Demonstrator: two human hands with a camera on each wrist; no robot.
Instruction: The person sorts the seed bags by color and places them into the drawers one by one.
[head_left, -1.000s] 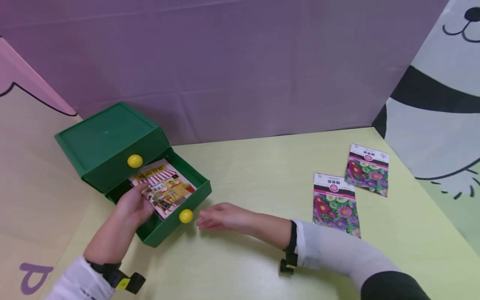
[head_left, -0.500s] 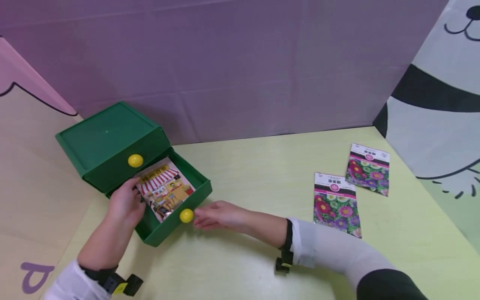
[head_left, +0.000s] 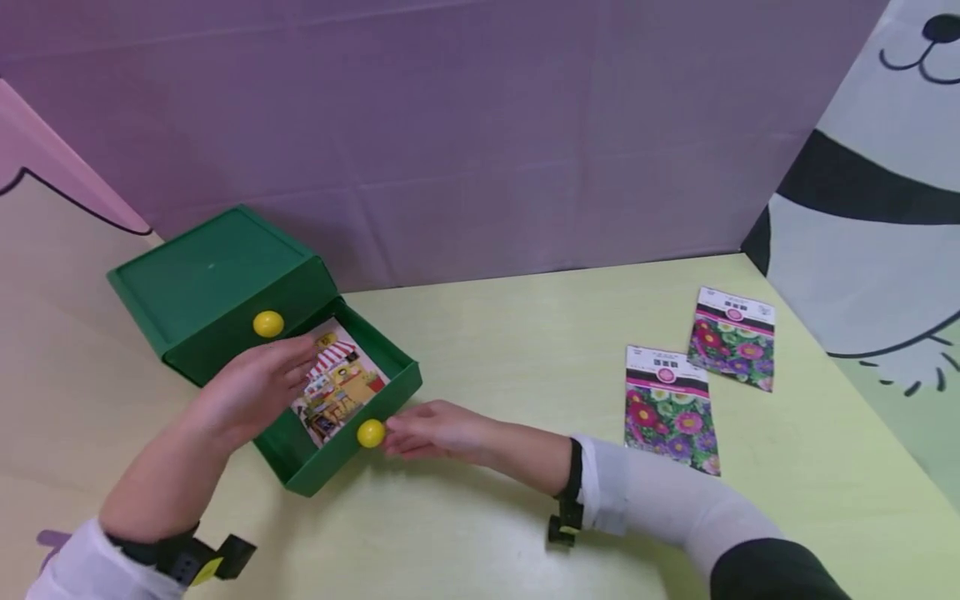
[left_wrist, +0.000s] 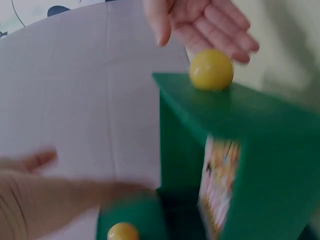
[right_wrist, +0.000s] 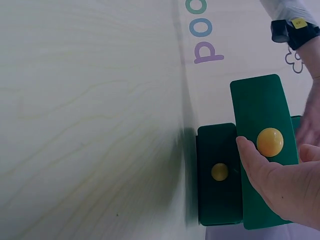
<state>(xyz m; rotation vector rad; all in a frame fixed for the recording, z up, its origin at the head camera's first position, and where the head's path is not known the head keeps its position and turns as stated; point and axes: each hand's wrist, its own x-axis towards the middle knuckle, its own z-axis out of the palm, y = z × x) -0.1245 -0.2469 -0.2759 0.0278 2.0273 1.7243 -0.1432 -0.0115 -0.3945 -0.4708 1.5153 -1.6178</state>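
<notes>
Hovering above a pulled-out drawer [head_left: 322, 472]: the left hand [head_left: 255, 387], with the right hand [head_left: 433, 429] at the lower knob [head_left: 371, 433]

Fingers extended and close together, the left hand holds nothing; whether its tips touch the picture booklet [head_left: 351, 390] cannot be told. That booklet lies inside the drawer, just right of those fingertips and partly covered by them. The right hand is also empty, fingers loosely extended beside the yellow lower knob; contact is unclear. Just beyond the left hand sit the upper knob [head_left: 268, 324] and the green cabinet [head_left: 213, 267]. Well to the right of the right hand, the nearer flower packet [head_left: 670, 408] lies on the surface [head_left: 510, 350], partly behind the sleeve [head_left: 667, 492], with the farther flower packet [head_left: 733, 340] just beside it. A purple backdrop [head_left: 480, 142] stands beyond both hands.
</notes>
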